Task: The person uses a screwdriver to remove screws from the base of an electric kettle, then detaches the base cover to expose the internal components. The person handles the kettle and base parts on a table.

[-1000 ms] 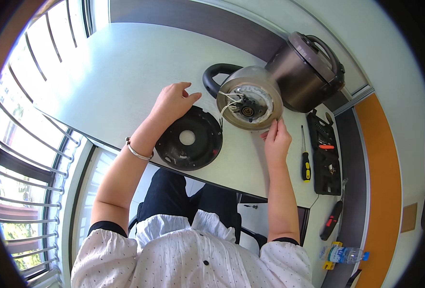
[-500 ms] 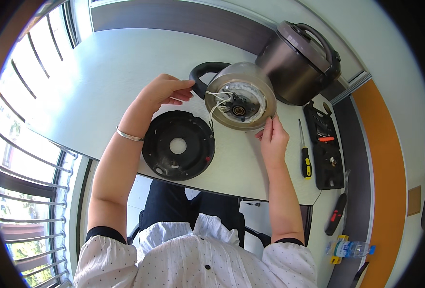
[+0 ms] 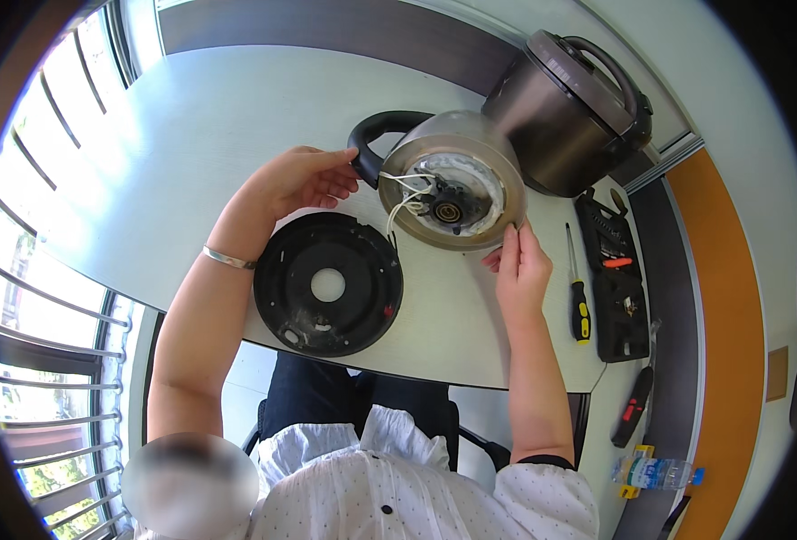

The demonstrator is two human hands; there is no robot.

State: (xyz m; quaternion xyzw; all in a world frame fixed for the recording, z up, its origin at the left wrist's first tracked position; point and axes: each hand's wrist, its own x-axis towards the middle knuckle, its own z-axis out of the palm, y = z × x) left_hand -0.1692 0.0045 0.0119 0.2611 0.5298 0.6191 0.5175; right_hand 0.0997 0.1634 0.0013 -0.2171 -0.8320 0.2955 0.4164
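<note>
An electric kettle (image 3: 470,135) lies tipped on its side on the table, its uncovered underside facing me. A round black connector and white wires show against the whitish metal inside its rim. My left hand (image 3: 313,180) has its thumb and forefinger on the black kettle handle (image 3: 361,135), the other fingers curled below. With thumb and fingers, my right hand (image 3: 523,263) grips the lower right of the kettle's rim. In front of the kettle lies a round black plastic base cover (image 3: 362,301) with a hole in its middle, below my left hand and not held.
A brown pressure cooker (image 3: 556,117) stands behind the kettle at the back right. To the right lie a yellow-and-black screwdriver (image 3: 579,306), an open black tool case (image 3: 619,310) and a red-and-black tool (image 3: 633,405). A water bottle (image 3: 655,472) lies at the lower right.
The view has shifted slightly, so most things sit a little differently in the picture. Both hands keep their places on the kettle, which looks barely turned.
</note>
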